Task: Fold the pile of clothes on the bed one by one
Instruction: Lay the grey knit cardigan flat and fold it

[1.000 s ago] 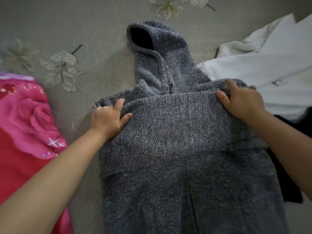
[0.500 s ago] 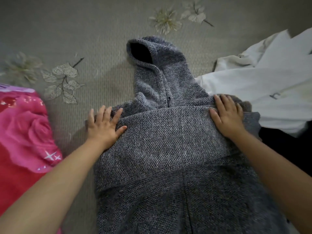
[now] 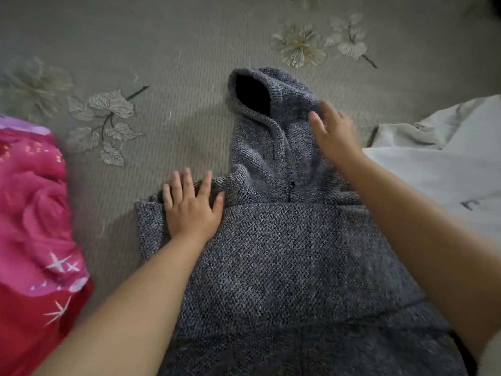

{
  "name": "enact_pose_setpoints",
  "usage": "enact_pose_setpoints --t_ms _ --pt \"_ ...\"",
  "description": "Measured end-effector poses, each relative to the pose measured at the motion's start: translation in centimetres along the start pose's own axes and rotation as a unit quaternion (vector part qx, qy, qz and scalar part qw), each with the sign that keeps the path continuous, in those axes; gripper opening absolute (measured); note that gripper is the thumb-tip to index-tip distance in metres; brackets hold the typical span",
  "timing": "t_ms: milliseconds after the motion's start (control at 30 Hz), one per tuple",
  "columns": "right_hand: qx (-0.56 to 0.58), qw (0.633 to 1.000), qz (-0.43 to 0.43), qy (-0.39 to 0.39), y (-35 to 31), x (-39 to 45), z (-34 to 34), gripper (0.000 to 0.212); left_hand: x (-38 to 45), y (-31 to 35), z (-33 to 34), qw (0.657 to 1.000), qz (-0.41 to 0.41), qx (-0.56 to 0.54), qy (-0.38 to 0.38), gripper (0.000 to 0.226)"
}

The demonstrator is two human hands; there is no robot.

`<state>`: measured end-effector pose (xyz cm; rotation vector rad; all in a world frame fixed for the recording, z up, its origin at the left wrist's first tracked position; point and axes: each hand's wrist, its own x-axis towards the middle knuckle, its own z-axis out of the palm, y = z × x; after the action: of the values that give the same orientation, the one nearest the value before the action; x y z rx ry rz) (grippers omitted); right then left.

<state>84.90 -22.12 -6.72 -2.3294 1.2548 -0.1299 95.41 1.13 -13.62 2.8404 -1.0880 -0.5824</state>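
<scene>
A grey knitted hoodie (image 3: 282, 256) lies flat on the bed, its hood (image 3: 268, 104) pointing away from me and its lower part folded up over the chest. My left hand (image 3: 191, 207) presses flat on the hoodie's left shoulder with straight fingers. Over the right side of the hood is my right hand (image 3: 332, 131), blurred, fingers spread and straight; whether it touches the fabric is unclear. A white garment (image 3: 444, 169) lies to the right of the hoodie.
The bed is covered by a grey-green sheet with a flower print (image 3: 168, 63). A pink and red blanket (image 3: 32, 218) fills the left edge. A dark cloth (image 3: 461, 348) shows at the lower right beside my arm.
My right hand left the folded edge at the right shoulder and moved up over the hood. My left hand stayed pressing on the left shoulder. The view shifted down the bed.
</scene>
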Motion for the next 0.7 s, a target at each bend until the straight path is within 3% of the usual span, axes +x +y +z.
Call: enact_pose_setpoints --t_ms 100,233,367,433,533,633,700 --pt "0.048 0.998 0.014 0.025 -1.5 3.3 1.1 0.059 0.3 0.2 0.1 1.000 0.006 -0.003 0.022 0.067" --pt "0.013 0.998 0.052 0.019 -3.1 7.9 2.8 0.064 1.1 0.2 0.3 1.000 0.016 0.012 0.004 0.088" --pt "-0.052 0.991 0.106 -0.062 -2.9 9.0 5.2 0.085 1.3 0.1 0.7 1.000 0.017 0.004 0.013 0.084" --pt "-0.093 0.988 0.111 -0.055 -2.6 8.6 5.9 0.093 1.3 0.0 0.8 1.000 0.016 0.001 0.015 0.076" --pt "-0.025 0.989 0.137 -0.059 -2.3 8.9 5.1 0.104 1.2 -0.2 1.0 1.000 0.020 -0.007 0.014 0.080" --pt "0.023 0.977 0.177 -0.119 -1.4 9.0 3.9 0.088 1.1 -0.1 0.9 0.998 0.031 -0.022 0.047 0.095" --pt "0.037 0.974 0.193 -0.115 -0.9 8.8 3.8 0.073 1.1 -0.1 0.8 0.998 0.026 -0.036 0.054 0.104"
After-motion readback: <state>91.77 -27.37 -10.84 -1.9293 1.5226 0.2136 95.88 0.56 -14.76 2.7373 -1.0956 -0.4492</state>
